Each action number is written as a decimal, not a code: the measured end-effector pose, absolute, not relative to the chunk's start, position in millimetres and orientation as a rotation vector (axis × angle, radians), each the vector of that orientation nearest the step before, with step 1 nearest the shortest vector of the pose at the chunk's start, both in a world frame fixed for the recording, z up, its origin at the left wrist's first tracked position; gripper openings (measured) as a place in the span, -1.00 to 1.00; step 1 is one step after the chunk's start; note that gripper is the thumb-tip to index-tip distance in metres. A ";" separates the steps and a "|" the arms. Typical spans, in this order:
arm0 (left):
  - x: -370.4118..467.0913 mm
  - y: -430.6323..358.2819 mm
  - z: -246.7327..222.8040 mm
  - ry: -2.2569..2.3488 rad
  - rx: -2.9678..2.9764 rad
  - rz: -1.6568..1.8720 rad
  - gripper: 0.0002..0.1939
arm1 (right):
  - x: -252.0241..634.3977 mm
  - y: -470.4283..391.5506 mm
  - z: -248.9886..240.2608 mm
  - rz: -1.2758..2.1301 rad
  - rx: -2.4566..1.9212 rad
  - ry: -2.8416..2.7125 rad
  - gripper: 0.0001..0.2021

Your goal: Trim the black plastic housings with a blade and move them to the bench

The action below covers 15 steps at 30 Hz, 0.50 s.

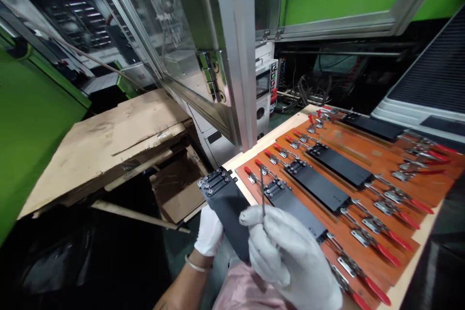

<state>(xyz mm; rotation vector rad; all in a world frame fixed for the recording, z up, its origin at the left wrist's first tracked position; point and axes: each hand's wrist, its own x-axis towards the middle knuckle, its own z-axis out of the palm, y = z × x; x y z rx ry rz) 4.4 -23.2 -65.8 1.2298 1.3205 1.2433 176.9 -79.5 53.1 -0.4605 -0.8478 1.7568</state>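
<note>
My left hand (210, 231), in a white glove, holds a flat black rectangular panel (229, 210) from beneath its left edge. Small metal fittings and tabs show at the panel's upper end. In front of its lower part, my right hand (286, 247) is closed on a thin metal rod (263, 189) that points upward; the right glove has dark smudges on its fingertips. Just right of the hands, a similar dark panel (296, 210) lies on an orange fixture board (348, 230). Toggle clamps (363, 271) with red handles stand at both ends of it.
More dark panels (316, 184) lie clamped farther along the board. An aluminium-framed door (238, 58) with a hinge stands ahead. Cardboard (109, 131) covers a surface at left, above an open box (181, 184). Green machine panels (32, 121) flank the area.
</note>
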 end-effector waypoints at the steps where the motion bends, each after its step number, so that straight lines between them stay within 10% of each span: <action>1: 4.4 -23.2 -65.2 1.330 1.263 1.223 -0.77 | 176.0 -80.0 55.8 1.767 -0.411 -0.808 -0.74; 15: 16.2 -29.4 -50.3 1.513 1.484 1.173 -0.73 | 144.4 -38.4 -6.2 1.411 -1.164 -1.211 -0.74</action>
